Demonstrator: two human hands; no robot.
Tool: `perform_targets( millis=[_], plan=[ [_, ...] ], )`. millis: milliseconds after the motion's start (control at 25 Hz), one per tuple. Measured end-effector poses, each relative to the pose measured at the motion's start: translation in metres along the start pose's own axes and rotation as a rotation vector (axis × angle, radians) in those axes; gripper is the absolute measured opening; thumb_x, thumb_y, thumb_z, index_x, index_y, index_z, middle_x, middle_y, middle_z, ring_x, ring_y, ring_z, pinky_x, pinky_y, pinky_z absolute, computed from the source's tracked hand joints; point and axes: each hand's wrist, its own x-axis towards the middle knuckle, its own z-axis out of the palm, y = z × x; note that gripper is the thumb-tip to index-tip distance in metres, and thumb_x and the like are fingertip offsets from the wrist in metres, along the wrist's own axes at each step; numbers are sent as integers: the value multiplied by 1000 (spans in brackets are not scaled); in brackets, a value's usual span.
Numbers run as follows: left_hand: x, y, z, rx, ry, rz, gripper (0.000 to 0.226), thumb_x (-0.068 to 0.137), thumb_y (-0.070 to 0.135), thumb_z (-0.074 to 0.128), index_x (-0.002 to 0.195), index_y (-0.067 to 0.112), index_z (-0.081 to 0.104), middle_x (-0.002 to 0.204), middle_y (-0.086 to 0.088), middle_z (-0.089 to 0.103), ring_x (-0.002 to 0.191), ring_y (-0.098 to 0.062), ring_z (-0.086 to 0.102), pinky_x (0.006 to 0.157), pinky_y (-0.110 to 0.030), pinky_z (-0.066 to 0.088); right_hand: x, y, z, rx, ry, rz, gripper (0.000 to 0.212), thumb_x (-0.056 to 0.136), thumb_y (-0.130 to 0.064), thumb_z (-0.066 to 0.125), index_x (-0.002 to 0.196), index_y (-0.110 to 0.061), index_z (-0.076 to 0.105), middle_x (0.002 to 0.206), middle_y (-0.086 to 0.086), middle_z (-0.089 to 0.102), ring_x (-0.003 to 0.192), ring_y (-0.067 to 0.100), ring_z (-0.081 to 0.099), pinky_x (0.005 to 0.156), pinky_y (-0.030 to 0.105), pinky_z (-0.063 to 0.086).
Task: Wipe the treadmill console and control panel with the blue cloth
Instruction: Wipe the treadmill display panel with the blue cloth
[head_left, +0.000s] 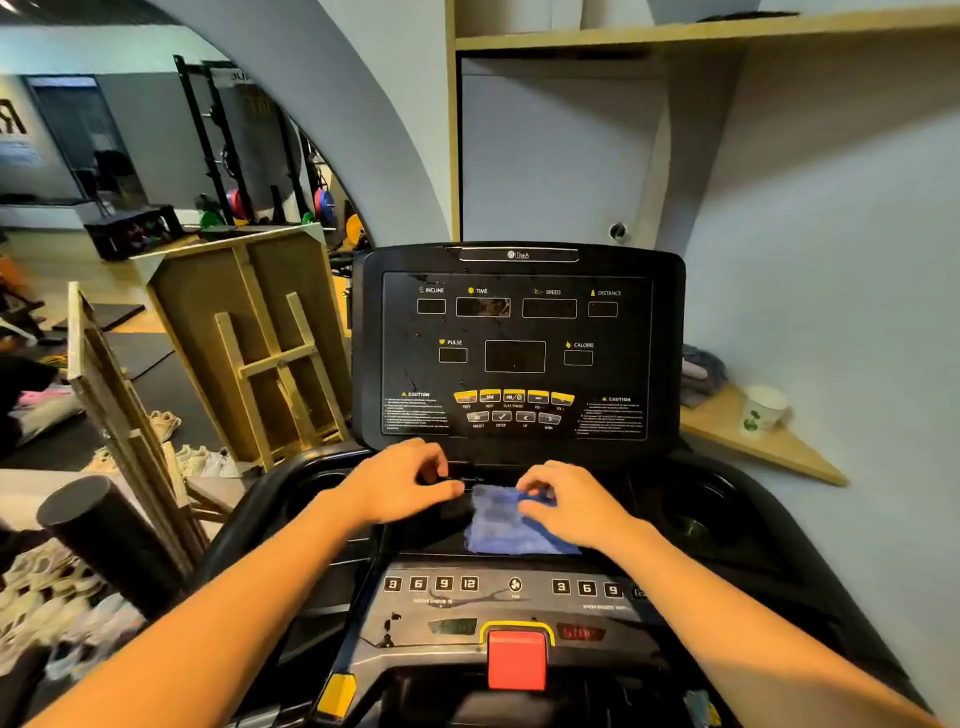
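Note:
The black treadmill console (519, 332) stands upright ahead, with labelled display windows and yellow buttons. Below it runs the grey control panel (498, 603) with number keys and a red stop key (517, 657). A blue cloth (498, 525) lies spread on the black ledge between console and panel. My right hand (576, 501) rests on the cloth's right side, fingers curled over its top edge. My left hand (402, 480) sits just left of the cloth on the ledge, fingers bent, its fingertips close to the cloth's upper left corner; whether they touch it is unclear.
A wooden shelf (753, 441) to the right holds a paper cup (762, 413) and folded cloths. Wooden frames (270, 353) lean at the left, with shoes on the floor. A black foam roller (104, 535) stands at the near left. Cup holders flank the ledge.

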Motion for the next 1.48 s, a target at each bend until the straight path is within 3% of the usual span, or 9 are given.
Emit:
perform_targets(
  millis=[120,240,560,680,840,1040,1240,1320,1480],
  plan=[
    [-26,-15,30,177,-52,-18,56,74,79,46,104,33,59,103,9,51,97,-10,51,84,-35,48,-12,15,16,-234,-108,31,40,90,-42,68,127,-28,65,126,-3,61,118,19,52,100,42,45],
    [-44,-32,54,256,-37,22,59,77,81,45,108,34,59,104,9,50,99,-11,46,84,-34,47,-18,21,24,-285,-129,64,46,95,-48,62,136,-27,59,138,-7,56,130,20,40,105,43,37],
    [-49,-39,65,289,14,39,50,80,77,44,105,36,59,104,12,51,97,-8,42,82,-31,46,-14,4,32,-519,-130,18,21,98,-30,59,116,-23,66,124,-3,59,121,24,41,89,41,36],
    [-48,-38,63,273,4,23,49,82,78,40,103,38,58,104,15,49,97,-5,41,83,-28,45,-10,-1,37,-625,-137,-11,28,96,-21,61,124,-19,58,127,4,57,122,27,44,93,39,36],
    [-45,-38,58,228,-29,19,49,82,79,36,102,39,57,105,20,47,100,1,40,86,-23,42,-5,-4,35,-637,-212,-29,56,92,-5,61,143,-20,45,138,12,45,128,32,38,100,41,35],
    [-36,-41,47,141,-89,51,60,76,88,34,98,38,59,103,20,49,105,6,42,92,-17,40,0,-4,27,-471,-196,13,40,89,7,53,123,-13,59,118,10,40,114,31,43,79,35,33],
    [-10,-53,9,91,-81,85,47,79,76,34,105,42,56,108,21,49,107,4,47,98,-21,40,12,-9,-7,-279,-147,106,18,100,-7,48,114,-15,56,105,0,34,85,16,43,78,28,39],
    [10,-62,-21,121,-7,123,51,80,73,32,116,44,52,112,18,49,110,0,49,101,-25,40,21,-14,-33,-263,-104,141,18,103,-11,43,114,-14,56,104,2,37,86,16,46,77,26,37],
    [58,-77,-90,155,190,171,48,88,57,50,128,31,56,118,9,51,114,-11,53,104,-32,43,42,-31,-107,-210,41,202,18,103,-10,43,111,-13,59,101,4,43,96,23,53,85,33,39]
  ],
)
